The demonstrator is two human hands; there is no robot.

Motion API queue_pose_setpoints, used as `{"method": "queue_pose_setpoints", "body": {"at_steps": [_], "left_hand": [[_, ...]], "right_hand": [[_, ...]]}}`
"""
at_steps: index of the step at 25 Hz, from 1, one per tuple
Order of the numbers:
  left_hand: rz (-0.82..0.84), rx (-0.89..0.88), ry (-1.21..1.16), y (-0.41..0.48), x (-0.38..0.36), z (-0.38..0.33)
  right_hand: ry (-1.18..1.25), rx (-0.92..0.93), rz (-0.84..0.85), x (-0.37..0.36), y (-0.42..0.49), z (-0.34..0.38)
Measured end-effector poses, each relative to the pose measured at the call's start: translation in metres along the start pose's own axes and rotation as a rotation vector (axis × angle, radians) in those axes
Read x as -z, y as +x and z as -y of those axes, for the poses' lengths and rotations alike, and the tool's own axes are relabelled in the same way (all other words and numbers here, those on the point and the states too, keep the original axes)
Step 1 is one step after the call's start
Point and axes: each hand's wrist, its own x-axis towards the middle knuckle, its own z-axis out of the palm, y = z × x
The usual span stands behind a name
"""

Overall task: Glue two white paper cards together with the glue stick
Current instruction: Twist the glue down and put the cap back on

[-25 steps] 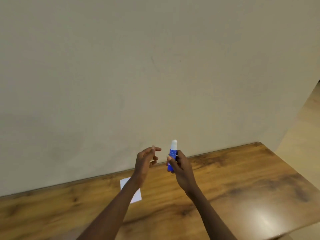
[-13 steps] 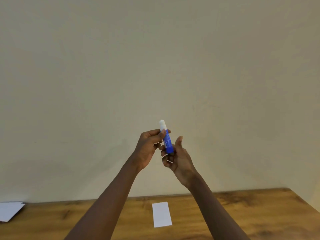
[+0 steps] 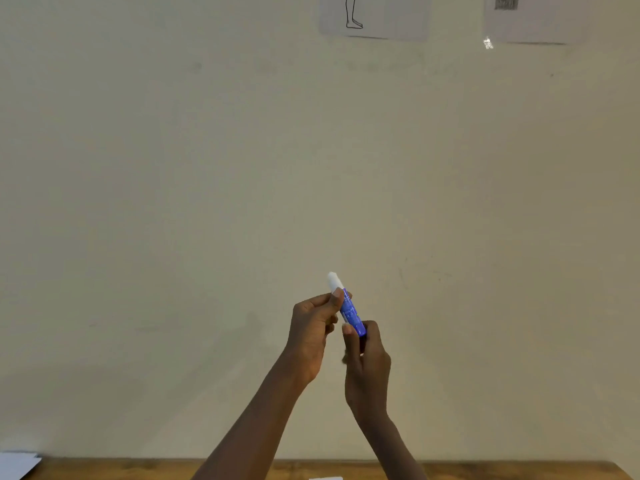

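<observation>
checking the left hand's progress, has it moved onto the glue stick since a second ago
Yes. The left hand closed rightward onto the glue stick near its white cap, while the right hand holds the base.

Plain beige wall (image 3: 207,168) with two paper sheets (image 3: 374,15) above a wooden table (image 3: 138,469).

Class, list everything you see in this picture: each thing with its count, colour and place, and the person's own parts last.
Glue stick: one, blue body with white cap, held up before the wall.
White paper cards: two partly visible, one at the bottom-left edge, one sliver at bottom centre.
Table: one, brown wood, bottom strip.
Paper sheets on wall: two, pale, top edge.
Left hand: fingers near the cap.
Right hand: gripping the lower end.
</observation>
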Motion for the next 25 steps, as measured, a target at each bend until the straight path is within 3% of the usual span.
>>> {"method": "queue_pose_setpoints", "body": {"at_steps": [3, 5, 7, 10, 12, 14, 16, 19, 21, 23, 24, 25], "left_hand": [[0.235, 0.006, 0.027, 0.002, 0.005, -0.005], [0.317, 0.002, 0.05, 0.002, 0.008, -0.003], [0.277, -0.012, 0.061, 0.003, 0.01, 0.003], [0.099, -0.039, 0.102, -0.001, 0.005, 0.015], [0.051, -0.05, 0.081, -0.005, 0.0, 0.019], [0.172, -0.037, 0.03, -0.007, 0.001, 0.015], [0.332, -0.011, 0.04, -0.006, 0.006, 0.009], [0.401, 0.008, 0.05, -0.005, 0.012, 0.007], [0.319, -0.015, 0.078, -0.006, 0.012, 0.01], [0.159, -0.039, 0.148, -0.009, 0.008, 0.016], [0.081, -0.043, 0.172, -0.012, 0.005, 0.018], [0.036, -0.042, 0.174, -0.013, 0.003, 0.02]], "right_hand": [[0.834, -0.572, 0.341, 0.01, -0.002, 0.021], [0.967, -0.628, 0.359, 0.014, -0.001, 0.026], [0.791, -0.52, 0.237, 0.011, -0.002, 0.025], [-0.034, -0.005, 0.018, 0.002, -0.006, 0.01], [-0.198, 0.053, 0.032, 0.002, -0.01, 0.001], [0.197, -0.189, 0.081, 0.005, -0.014, 0.001], [0.81, -0.551, 0.297, 0.013, -0.019, 0.013], [1.13, -0.657, 0.34, 0.019, -0.021, 0.021], [0.886, -0.533, 0.223, 0.014, -0.021, 0.016], [0.215, -0.136, 0.073, 0.006, -0.019, -0.001], [-0.083, 0.009, 0.059, 0.003, -0.017, -0.007], [-0.227, 0.052, 0.1, 0.005, -0.016, -0.012]]}}
